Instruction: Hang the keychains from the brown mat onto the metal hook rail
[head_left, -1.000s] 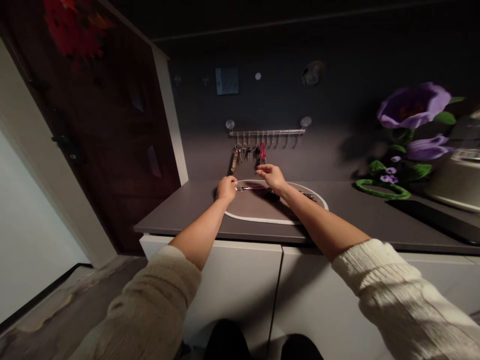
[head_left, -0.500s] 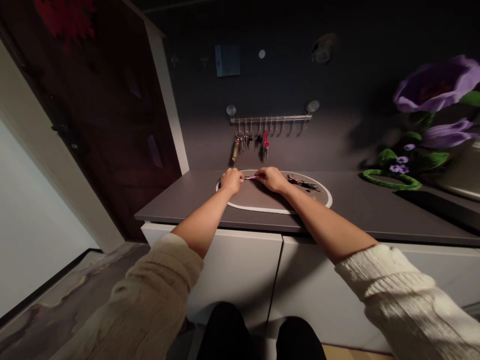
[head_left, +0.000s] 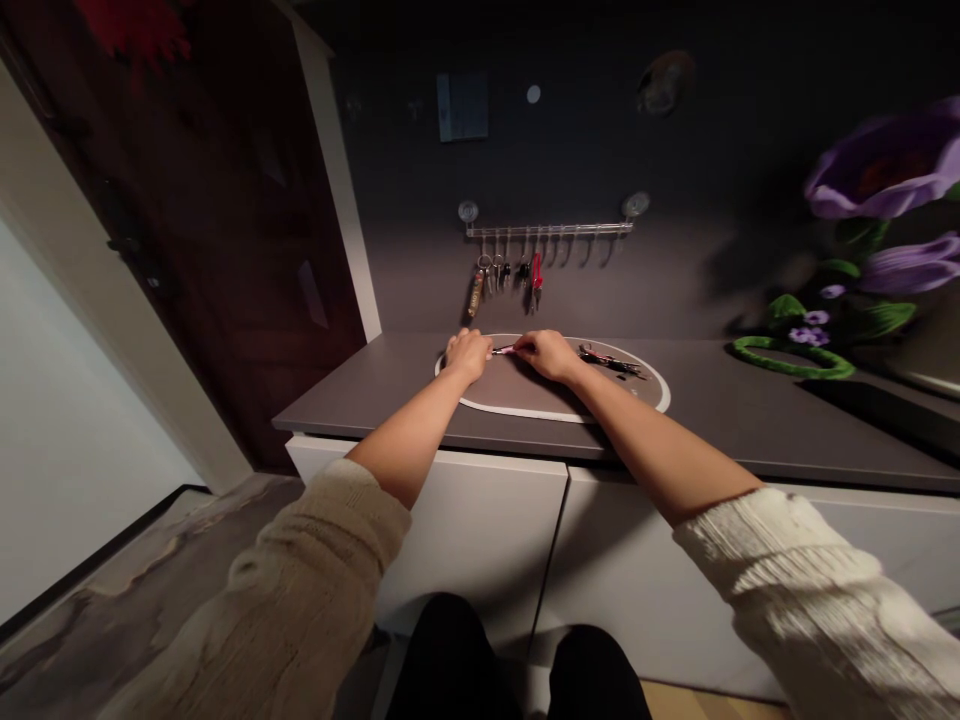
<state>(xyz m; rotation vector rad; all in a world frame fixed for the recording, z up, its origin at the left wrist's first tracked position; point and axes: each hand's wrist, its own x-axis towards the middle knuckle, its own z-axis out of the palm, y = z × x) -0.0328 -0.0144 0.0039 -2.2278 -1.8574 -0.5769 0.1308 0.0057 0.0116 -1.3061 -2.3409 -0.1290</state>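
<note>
A thin pink item with a silvery end (head_left: 503, 351) spans the gap between my two hands, over the left part of an oval mat (head_left: 525, 411) with a white rim. My left hand (head_left: 468, 355) is closed round its silvery end. At its pink end, the fingers of my right hand (head_left: 550, 356) pinch it. Much of the item is hidden in my fingers, so its exact kind does not show. Just right of my right hand, a small heap of dark and reddish keys or similar pieces (head_left: 611, 362) lies on the mat.
Above the mat, a clear hook rail (head_left: 551, 231) on the wall bears several bunches of keys (head_left: 493, 272) and a red-strapped key (head_left: 537, 280). Purple artificial flowers (head_left: 911, 265) and a green ring (head_left: 791, 358) stand right. White cabinet doors (head_left: 465, 530) are below the counter.
The view has shifted slightly, so the wall rail sits a little higher and further right. Both hands keep their hold on the pink item, with hardly any movement.
</note>
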